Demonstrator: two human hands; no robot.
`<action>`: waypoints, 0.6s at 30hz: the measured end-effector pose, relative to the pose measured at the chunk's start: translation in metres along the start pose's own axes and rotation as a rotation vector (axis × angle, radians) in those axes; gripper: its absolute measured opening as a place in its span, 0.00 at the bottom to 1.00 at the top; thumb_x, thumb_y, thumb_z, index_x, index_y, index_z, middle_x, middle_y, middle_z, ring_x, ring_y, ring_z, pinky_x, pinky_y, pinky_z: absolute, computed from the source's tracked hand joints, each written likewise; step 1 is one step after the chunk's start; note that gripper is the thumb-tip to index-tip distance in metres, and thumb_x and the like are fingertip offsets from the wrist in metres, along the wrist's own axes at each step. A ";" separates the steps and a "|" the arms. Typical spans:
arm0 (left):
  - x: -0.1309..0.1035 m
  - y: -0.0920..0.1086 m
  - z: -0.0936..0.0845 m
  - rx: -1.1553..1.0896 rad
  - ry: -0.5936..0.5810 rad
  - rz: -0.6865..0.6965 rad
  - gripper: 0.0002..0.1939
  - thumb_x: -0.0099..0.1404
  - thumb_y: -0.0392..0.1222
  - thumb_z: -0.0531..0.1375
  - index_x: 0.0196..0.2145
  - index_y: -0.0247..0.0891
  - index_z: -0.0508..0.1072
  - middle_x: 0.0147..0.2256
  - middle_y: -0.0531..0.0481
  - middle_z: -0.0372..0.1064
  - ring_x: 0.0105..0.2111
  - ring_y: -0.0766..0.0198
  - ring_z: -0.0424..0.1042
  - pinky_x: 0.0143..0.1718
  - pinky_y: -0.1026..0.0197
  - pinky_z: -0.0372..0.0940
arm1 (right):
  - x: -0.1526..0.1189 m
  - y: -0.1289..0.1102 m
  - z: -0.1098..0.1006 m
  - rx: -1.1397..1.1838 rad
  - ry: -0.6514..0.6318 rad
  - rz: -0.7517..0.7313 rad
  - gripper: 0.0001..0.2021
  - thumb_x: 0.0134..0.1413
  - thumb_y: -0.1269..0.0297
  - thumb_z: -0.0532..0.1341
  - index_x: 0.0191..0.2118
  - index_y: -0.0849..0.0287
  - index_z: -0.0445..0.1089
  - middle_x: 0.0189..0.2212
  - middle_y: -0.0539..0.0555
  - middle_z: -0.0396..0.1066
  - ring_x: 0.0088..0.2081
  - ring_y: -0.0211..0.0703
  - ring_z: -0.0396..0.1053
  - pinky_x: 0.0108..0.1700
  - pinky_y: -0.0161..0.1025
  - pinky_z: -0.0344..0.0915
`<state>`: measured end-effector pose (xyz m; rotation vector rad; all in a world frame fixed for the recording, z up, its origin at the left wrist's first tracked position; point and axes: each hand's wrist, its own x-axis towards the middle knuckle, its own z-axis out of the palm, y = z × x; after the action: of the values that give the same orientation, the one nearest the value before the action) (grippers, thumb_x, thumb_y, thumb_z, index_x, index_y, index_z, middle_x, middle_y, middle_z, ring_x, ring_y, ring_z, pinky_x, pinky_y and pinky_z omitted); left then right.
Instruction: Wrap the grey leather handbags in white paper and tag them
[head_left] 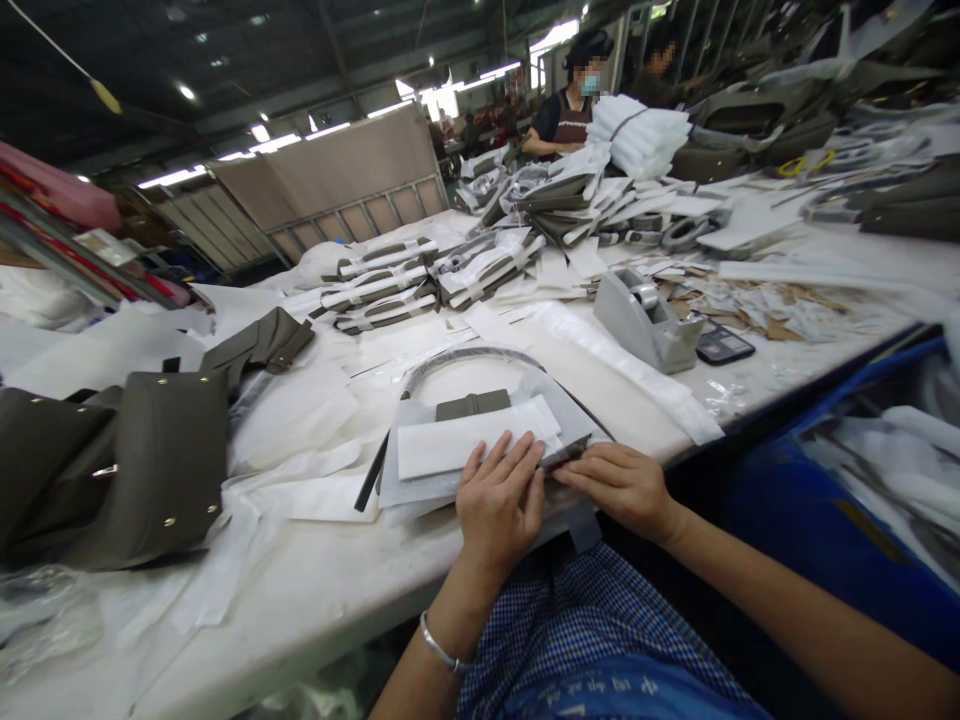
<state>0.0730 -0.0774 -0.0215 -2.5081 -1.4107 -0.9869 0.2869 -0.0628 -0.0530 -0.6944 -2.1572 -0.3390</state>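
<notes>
On the table just before me lies a dark olive handbag, mostly covered by a thin translucent white wrapping sheet (pixel 574 418). Its curved handle (pixel 480 354) arches away from me, and a small dark flap (pixel 472 404) shows above a white foam strip (pixel 442 448) laid across the bag. My left hand (pixel 501 490) rests flat, fingers spread, on the foam strip and sheet. At the bag's near right edge, my right hand (pixel 622 488) has its fingers pressed together around the wrapped edge. The fingertips' exact hold is partly hidden.
A grey tape dispenser (pixel 649 325) and a dark phone (pixel 724 342) sit to the right. Unwrapped dark bags (pixel 169 450) lie left; wrapped bags (pixel 487 265) are piled behind. A co-worker (pixel 566 110) stands across the table. A blue bin (pixel 810 530) is at the right.
</notes>
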 end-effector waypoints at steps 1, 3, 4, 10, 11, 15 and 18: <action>0.000 0.000 0.000 0.001 0.005 -0.002 0.17 0.72 0.42 0.56 0.57 0.47 0.69 0.57 0.53 0.69 0.59 0.56 0.66 0.61 0.45 0.58 | 0.001 0.000 0.000 0.001 -0.003 -0.004 0.10 0.61 0.74 0.62 0.47 0.59 0.75 0.37 0.52 0.78 0.38 0.42 0.72 0.43 0.41 0.71; 0.000 0.000 0.003 0.023 0.044 0.003 0.15 0.72 0.44 0.57 0.55 0.47 0.71 0.55 0.53 0.70 0.57 0.56 0.68 0.60 0.46 0.59 | 0.002 -0.001 0.001 0.005 -0.012 -0.011 0.09 0.62 0.74 0.61 0.45 0.59 0.76 0.36 0.52 0.78 0.37 0.42 0.72 0.43 0.42 0.71; 0.000 -0.001 0.005 0.039 0.067 0.008 0.15 0.72 0.44 0.57 0.55 0.47 0.71 0.54 0.53 0.71 0.57 0.56 0.69 0.60 0.46 0.59 | 0.003 -0.002 0.001 0.010 -0.020 -0.011 0.09 0.62 0.74 0.61 0.45 0.58 0.76 0.36 0.52 0.78 0.37 0.41 0.72 0.44 0.42 0.71; -0.003 -0.004 0.014 0.081 0.145 0.038 0.16 0.71 0.40 0.59 0.55 0.47 0.71 0.53 0.55 0.72 0.56 0.58 0.70 0.59 0.50 0.59 | -0.016 -0.005 -0.015 0.097 -0.078 0.060 0.12 0.64 0.74 0.59 0.49 0.57 0.74 0.40 0.52 0.78 0.40 0.40 0.74 0.53 0.47 0.70; -0.004 -0.004 0.014 0.078 0.140 0.036 0.16 0.71 0.39 0.59 0.55 0.47 0.71 0.53 0.55 0.72 0.56 0.58 0.70 0.59 0.50 0.59 | -0.024 -0.005 -0.020 0.102 -0.091 0.077 0.14 0.64 0.74 0.58 0.51 0.56 0.73 0.41 0.53 0.78 0.41 0.41 0.74 0.54 0.47 0.70; -0.004 -0.004 0.013 0.061 0.105 0.028 0.17 0.71 0.38 0.58 0.56 0.48 0.70 0.53 0.55 0.72 0.56 0.58 0.69 0.59 0.49 0.59 | -0.057 -0.009 -0.031 0.027 -0.251 0.086 0.21 0.66 0.75 0.55 0.61 0.55 0.66 0.52 0.56 0.74 0.54 0.45 0.70 0.60 0.50 0.66; -0.004 -0.004 0.013 0.057 0.096 0.023 0.17 0.71 0.38 0.58 0.56 0.48 0.70 0.54 0.55 0.71 0.56 0.58 0.69 0.60 0.49 0.59 | -0.067 -0.014 -0.019 -0.026 -0.292 0.034 0.22 0.66 0.76 0.53 0.62 0.56 0.64 0.56 0.57 0.71 0.60 0.46 0.66 0.62 0.52 0.64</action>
<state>0.0746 -0.0728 -0.0354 -2.3968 -1.3602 -1.0332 0.3245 -0.1065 -0.0936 -0.8370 -2.4165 -0.2602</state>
